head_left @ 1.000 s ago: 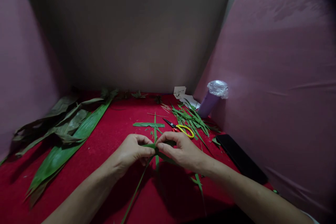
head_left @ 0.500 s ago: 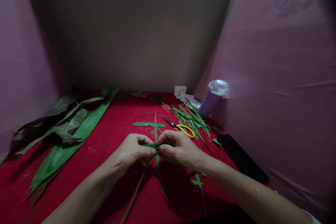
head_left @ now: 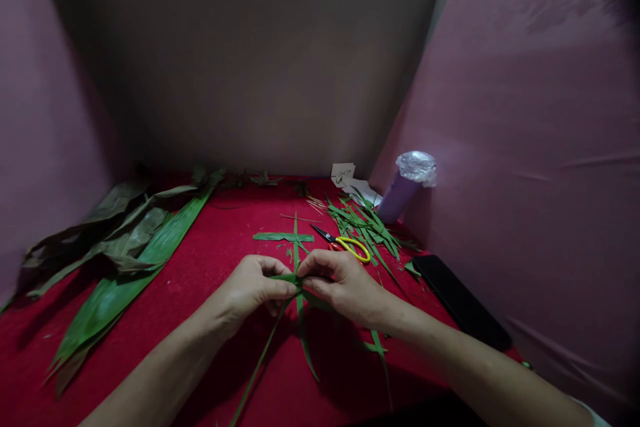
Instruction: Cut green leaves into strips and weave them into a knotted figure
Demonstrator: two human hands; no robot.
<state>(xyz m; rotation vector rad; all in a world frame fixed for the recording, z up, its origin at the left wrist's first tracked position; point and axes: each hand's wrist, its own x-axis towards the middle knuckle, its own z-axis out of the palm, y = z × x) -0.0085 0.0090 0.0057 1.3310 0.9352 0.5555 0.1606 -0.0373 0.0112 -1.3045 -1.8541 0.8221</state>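
Note:
Between my two hands are green leaf strips [head_left: 286,277], crossed or folded at the fingertips; the exact fold is partly hidden by the fingers. My left hand [head_left: 261,285] is closed, thumb and fingers pinching the strips from the left. From the right, my right hand [head_left: 336,280] pinches the same strips, its thumb and forefinger tips meeting the left thumb. Long tails of leaf hang down toward me. Just beyond the hands, a leaf strip [head_left: 280,237] lies crosswise on the cloth. Scissors [head_left: 353,247] with yellow handles rest past my right hand.
Large green and dried leaves [head_left: 135,273] lie at left on the red cloth [head_left: 200,347]. At right are a heap of cut leaf strips [head_left: 365,223], a purple cup [head_left: 399,197] topped with clear plastic, a black phone [head_left: 460,300] and white paper cards [head_left: 343,173].
Both hands keep nearly the same pinch on the leaf strips. The view has shifted very slightly; nothing else visibly moves.

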